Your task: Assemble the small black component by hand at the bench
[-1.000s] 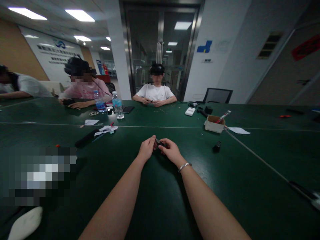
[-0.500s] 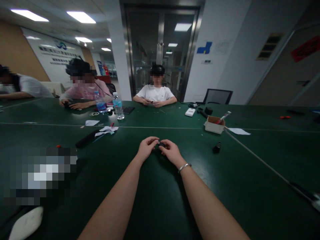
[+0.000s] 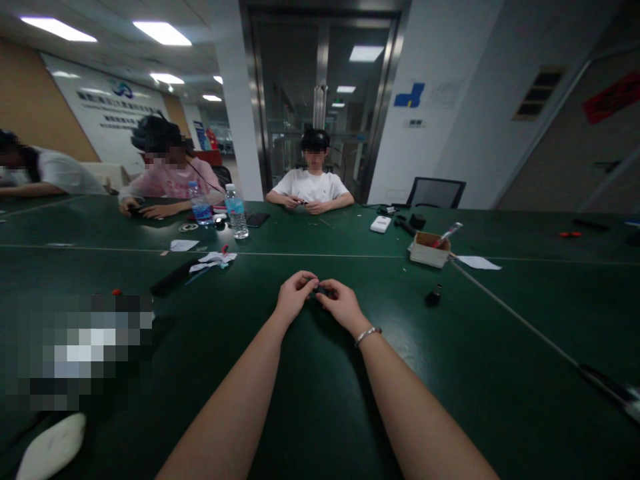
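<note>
Above the green table point(image 3: 320, 387) my two hands meet over a small dark object point(image 3: 325, 291). It is mostly hidden by fingers and too small to name. My left hand point(image 3: 294, 295) is closed, with its thumb and fingertips pinching the object's left end. Gripping the right end, my right hand point(image 3: 342, 303) is also closed, its thumb lying along the near side. A silver bracelet circles the right wrist. Off to the right of my hands, a small black piece with a metallic tip point(image 3: 434, 295) lies on the table.
A small box point(image 3: 430, 252) with a tool in it stands beyond the black piece, near a cable point(image 3: 515, 317). Two water bottles point(image 3: 237, 212), paper scraps point(image 3: 214, 260) and a white mouse-shaped thing point(image 3: 53, 445) are on the left. Co-workers sit across the table.
My fingers have shifted slightly around the small dark object, and less of it shows between them. Both hands otherwise stay in the same place.
</note>
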Motion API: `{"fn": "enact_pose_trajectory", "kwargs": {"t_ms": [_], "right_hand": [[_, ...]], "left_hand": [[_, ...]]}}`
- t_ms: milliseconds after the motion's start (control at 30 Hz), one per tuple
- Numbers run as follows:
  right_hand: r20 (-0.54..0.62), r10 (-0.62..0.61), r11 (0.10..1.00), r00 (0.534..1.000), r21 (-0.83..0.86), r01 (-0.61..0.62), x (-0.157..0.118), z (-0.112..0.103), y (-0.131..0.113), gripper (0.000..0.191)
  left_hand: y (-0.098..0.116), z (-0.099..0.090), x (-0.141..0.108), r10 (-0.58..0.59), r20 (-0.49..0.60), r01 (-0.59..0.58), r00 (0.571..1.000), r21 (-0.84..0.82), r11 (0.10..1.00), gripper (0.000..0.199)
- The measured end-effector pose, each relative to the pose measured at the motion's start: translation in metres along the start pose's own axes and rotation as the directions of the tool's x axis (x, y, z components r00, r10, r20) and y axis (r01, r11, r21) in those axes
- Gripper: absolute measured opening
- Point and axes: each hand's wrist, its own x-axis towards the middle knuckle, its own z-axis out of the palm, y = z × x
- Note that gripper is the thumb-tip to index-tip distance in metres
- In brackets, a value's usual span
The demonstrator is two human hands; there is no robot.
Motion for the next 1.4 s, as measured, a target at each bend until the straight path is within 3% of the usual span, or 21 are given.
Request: {"fn": "enact_pose_trajectory", "kwargs": {"t_ms": [267, 433, 600, 1067, 1267, 1400], "right_hand": [[-0.012, -0.022, 0.999, 1.000, -0.042, 0.021, 0.001, 0.002, 0.001, 0.023], [-0.039, -0.031, 0.997, 0.999, -0.068, 0.028, -0.001, 0.000, -0.002, 0.022], [-0.044, -0.031, 0.998, 0.999, -0.049, 0.029, -0.001, -0.001, -0.002, 0.022], [-0.067, -0.096, 0.972, 0.993, -0.220, 0.080, 0.001, -0.001, 0.002, 0.016], [-0.063, -0.090, 0.972, 0.994, -0.223, 0.074, 0.001, -0.001, 0.002, 0.012], [-0.073, -0.075, 0.970, 0.995, -0.236, 0.056, 0.001, -0.001, 0.002, 0.011]], "left_hand": [[0.001, -0.001, 0.000, -0.028, -0.075, 0.041, 0.997, 0.174, 0.984, 0.036], [0.002, -0.001, -0.003, -0.050, -0.048, 0.054, 0.998, 0.086, 0.995, 0.036], [0.001, -0.001, -0.003, 0.034, 0.023, -0.034, 0.999, -0.010, 0.999, 0.035], [-0.004, 0.000, -0.001, 0.013, 0.007, -0.014, 1.000, 0.143, 0.990, 0.030], [0.005, 0.001, -0.005, 0.026, 0.020, -0.026, 0.999, 0.023, 0.999, 0.042], [0.008, 0.000, -0.006, 0.014, 0.083, -0.009, 0.996, -0.060, 0.998, 0.036]]}}
